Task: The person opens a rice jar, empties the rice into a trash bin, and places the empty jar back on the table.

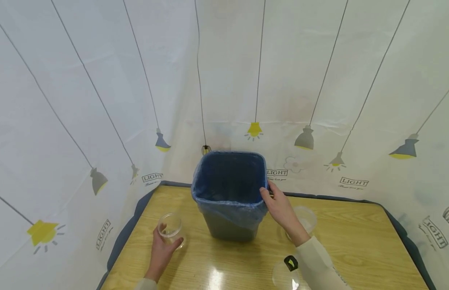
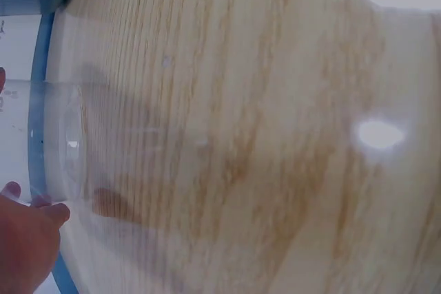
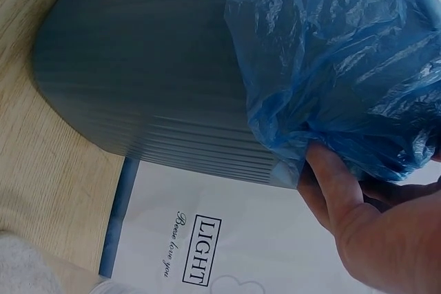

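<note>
A grey ribbed trash bin (image 1: 229,227) stands upright at the middle of the table, lined with a blue plastic bag (image 1: 224,207) folded over its rim. My right hand (image 1: 282,207) grips the bin's right rim, thumb over the top edge. In the right wrist view, the fingers of that hand (image 3: 365,218) bunch the loose blue bag (image 3: 344,53) against the outside of the bin (image 3: 145,74). To the left of the bin, my left hand (image 1: 162,249) holds a clear plastic cup (image 1: 171,227) between thumb and fingers. The left wrist view shows the transparent cup (image 2: 69,142) at its left edge.
Behind my right forearm is a clear round container (image 1: 307,217) with something whitish in it. A clear round lid (image 1: 284,278) lies near the front, a small black and yellow piece (image 1: 291,263) at its edge. A white lamp-printed sheet (image 1: 228,80) surrounds the wooden table (image 1: 347,237).
</note>
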Tool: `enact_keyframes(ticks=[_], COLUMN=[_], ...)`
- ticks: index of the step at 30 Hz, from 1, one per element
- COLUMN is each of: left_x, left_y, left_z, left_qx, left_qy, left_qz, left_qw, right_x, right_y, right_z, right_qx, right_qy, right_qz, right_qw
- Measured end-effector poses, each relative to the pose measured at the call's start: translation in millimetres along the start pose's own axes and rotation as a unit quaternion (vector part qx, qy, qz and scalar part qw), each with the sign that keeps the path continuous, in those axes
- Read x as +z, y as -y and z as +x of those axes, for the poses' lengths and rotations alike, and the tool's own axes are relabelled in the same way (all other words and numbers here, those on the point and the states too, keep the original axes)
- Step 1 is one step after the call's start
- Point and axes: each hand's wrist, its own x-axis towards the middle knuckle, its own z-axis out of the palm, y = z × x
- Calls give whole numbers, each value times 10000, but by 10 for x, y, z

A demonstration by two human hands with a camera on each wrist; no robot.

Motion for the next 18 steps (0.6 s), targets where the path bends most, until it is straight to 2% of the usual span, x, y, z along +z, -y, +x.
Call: enact_keyframes(ticks=[4,11,14,18], left_x=[-5,-27,-29,-26], left_y=[5,13,-20,-107], left_z=[-7,-33,-56,-75], left_qx=[28,-178,10,573], left_qy=[14,-48,-320,-879], left_qz=[-67,110,152,318], left_qw=[10000,9998,9994,9940], right_x=[9,14,12,8], right_y=[-12,-25,-53,-107], right_z=[1,-47,-72,-86], right_qx=[-39,-2,6,-283], right_qy=[-9,51,94,11], right_qz=[52,125,107,173], right_qw=[10000,9999,9999,9994])
